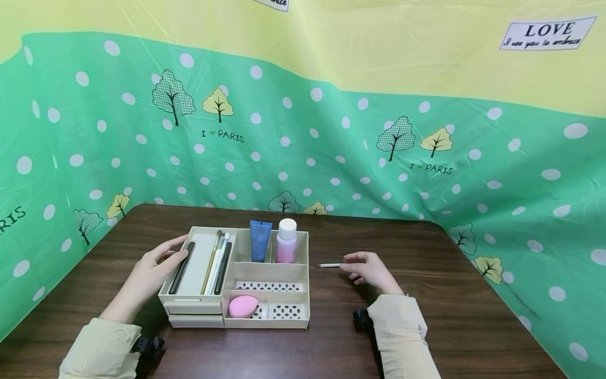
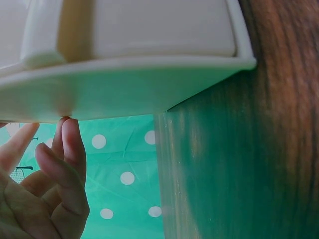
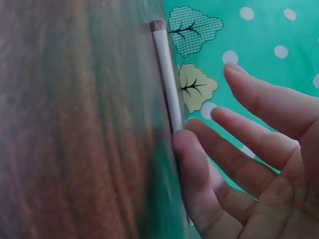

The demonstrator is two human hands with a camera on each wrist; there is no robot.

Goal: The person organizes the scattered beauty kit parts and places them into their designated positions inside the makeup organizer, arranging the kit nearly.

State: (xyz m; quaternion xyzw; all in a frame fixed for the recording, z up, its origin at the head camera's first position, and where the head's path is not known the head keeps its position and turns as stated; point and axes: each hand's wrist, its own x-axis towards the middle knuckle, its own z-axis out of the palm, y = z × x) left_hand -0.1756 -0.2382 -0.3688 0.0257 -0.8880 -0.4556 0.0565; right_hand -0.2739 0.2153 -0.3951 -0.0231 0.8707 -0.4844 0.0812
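Observation:
A cream organizer box [image 1: 265, 270] stands on the table. My left hand [image 1: 150, 275] touches its left side, fingertips on the wall. In the box's left tray lie several slender makeup brushes and dark pens [image 1: 222, 267]. A blue tube [image 1: 260, 239] and a pink bottle with a white cap [image 1: 286, 243] stand in the back compartments. One front compartment holds a pink makeup sponge [image 1: 243, 306]. Right of the box, a short makeup brush [image 3: 165, 69] with a pale handle lies low over the table. My right hand [image 1: 370, 271] pinches its handle near the end; the other fingers are spread.
The dark wooden table [image 1: 454, 316] extends around the box and both hands. A green and yellow printed cloth [image 1: 322, 131] hangs behind and beside it. Black wrist cameras [image 1: 148, 347] sit at both cuffs.

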